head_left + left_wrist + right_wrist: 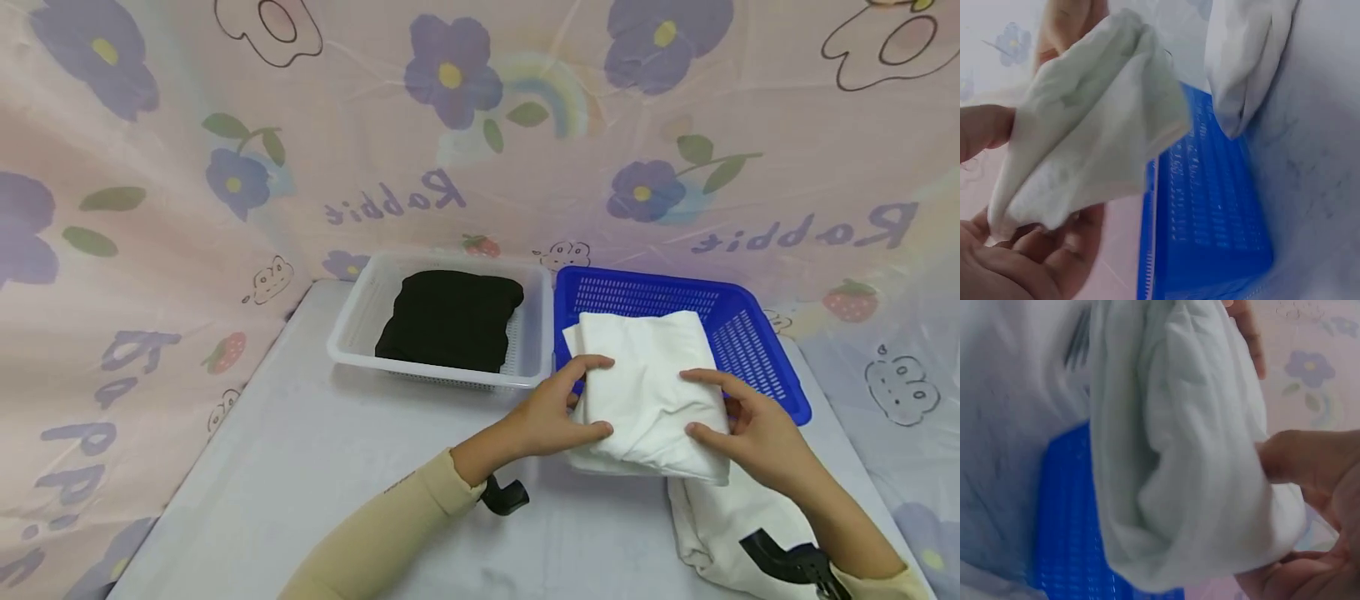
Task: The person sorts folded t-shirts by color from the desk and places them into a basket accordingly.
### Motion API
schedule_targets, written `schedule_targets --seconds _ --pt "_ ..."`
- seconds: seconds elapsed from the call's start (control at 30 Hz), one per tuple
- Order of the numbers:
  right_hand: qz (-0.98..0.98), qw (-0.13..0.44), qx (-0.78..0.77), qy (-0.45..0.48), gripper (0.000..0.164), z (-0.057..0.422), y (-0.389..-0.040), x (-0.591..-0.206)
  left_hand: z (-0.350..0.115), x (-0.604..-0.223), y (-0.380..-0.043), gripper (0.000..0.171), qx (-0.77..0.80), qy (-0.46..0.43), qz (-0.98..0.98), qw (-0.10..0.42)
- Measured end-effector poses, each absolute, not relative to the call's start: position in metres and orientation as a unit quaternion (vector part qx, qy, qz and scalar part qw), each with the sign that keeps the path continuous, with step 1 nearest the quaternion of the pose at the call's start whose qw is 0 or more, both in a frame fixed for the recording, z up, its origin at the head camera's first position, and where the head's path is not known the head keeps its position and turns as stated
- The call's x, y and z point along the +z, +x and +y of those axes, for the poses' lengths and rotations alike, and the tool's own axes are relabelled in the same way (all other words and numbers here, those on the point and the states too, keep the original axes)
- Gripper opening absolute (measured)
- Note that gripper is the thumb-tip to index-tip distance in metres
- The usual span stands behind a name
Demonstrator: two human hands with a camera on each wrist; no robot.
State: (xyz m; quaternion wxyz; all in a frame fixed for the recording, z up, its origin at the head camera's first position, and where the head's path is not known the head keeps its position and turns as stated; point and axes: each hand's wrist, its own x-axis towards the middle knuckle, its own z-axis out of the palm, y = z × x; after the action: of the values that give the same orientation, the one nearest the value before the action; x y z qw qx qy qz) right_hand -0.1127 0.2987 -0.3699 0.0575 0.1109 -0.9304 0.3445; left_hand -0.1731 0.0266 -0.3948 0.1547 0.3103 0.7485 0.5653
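Observation:
A folded white cloth (648,400), a garment by its look, is held up over the front of a blue basket (750,337). My left hand (547,418) grips its left edge, with the thumb on the near face and other fingers partly behind. On the opposite edge, my right hand (761,437) pinches it the same way. In the right wrist view the folded layers of the white cloth (1191,444) show along its lower side. The kind of garment cannot be made out. Part of the basket is hidden behind the cloth.
Left of the blue basket stands a white basket (348,337) with a folded black cloth (453,321) in it. Another white cloth (723,533) lies on the table under my right forearm. A patterned curtain (480,167) hangs behind the table (300,467).

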Motion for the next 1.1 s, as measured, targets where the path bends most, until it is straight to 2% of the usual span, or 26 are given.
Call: schedule_targets --seconds 0.2,0.43,0.7,1.1 --pt "-0.942 0.081 0.315 0.08 0.056 0.314 -0.154 -0.371 0.053 -0.395 -0.217 0.074 0.563 0.261 0.776 0.114" --pt "-0.948 0.077 0.307 0.046 0.052 0.332 -0.197 -0.393 0.085 -0.416 -0.252 0.073 0.544 0.194 0.813 0.079" --pt "-0.94 0.062 0.334 0.016 0.051 0.347 -0.227 -0.42 0.111 -0.439 -0.27 0.071 0.53 0.152 0.831 0.074" --pt "-0.926 0.038 0.376 0.003 0.057 0.356 -0.245 -0.439 0.133 -0.442 -0.279 0.069 0.489 0.092 0.862 0.1"
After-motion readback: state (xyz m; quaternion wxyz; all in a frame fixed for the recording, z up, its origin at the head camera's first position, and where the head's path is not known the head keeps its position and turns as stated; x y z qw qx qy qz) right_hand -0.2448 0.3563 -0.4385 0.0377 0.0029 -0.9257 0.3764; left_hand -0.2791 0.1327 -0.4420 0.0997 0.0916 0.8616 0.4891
